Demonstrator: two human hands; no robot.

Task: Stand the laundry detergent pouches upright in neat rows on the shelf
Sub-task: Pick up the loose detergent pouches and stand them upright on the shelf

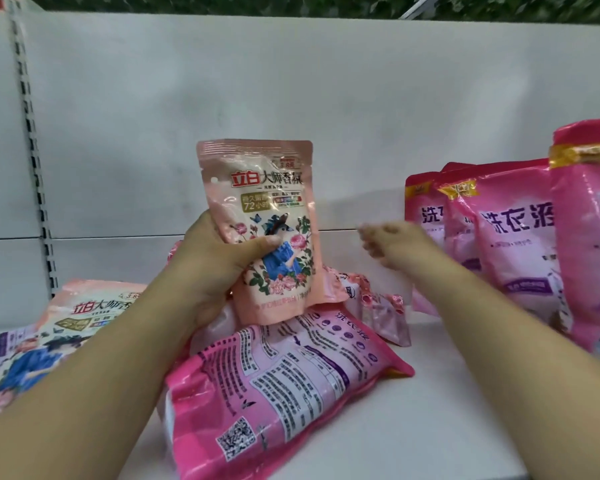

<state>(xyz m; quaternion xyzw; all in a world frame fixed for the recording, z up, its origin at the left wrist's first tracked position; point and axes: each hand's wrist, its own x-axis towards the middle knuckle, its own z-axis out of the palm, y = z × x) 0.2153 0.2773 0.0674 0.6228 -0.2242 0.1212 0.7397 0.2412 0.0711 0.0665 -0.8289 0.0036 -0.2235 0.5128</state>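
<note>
The left hand [219, 268] grips a pale pink floral pouch [267, 230] at its lower left edge, thumb curled across the front panel and fingers wrapped behind. The pouch is held upright, top seal uppermost, long axis close to vertical with a slight lean to the right. Its base hangs just above the heap of fallen stock and does not rest on the shelf [430, 427].

The right hand [392, 247] holds nothing. It reaches forward into the gap between the held pouch and the row of upright magenta pouches [492, 237] at the right. Its fingers are blurred, appear loosely spread, and touch no package that can be made out.

Directly below the held pouch a large magenta pouch [284, 386] lies flat, printed back upward, long axis running from near left to far right. Further pale pink packs [371, 299] lie crumpled behind it. Another floral pouch [66, 327] lies flat at the far left, partly hidden by the left forearm.

Assessment: the task is at an early stage (only the right-hand row stands). The bare shelf lies to the right of the grip, between the heap and the standing row, and the right hand is the nearer one to it. The held pouch is already oriented for standing, so the coming move appears to be a carry rightward and downward onto its base. The soft fill may slump when released, and steadying from the free hand would seem prudent.
</note>
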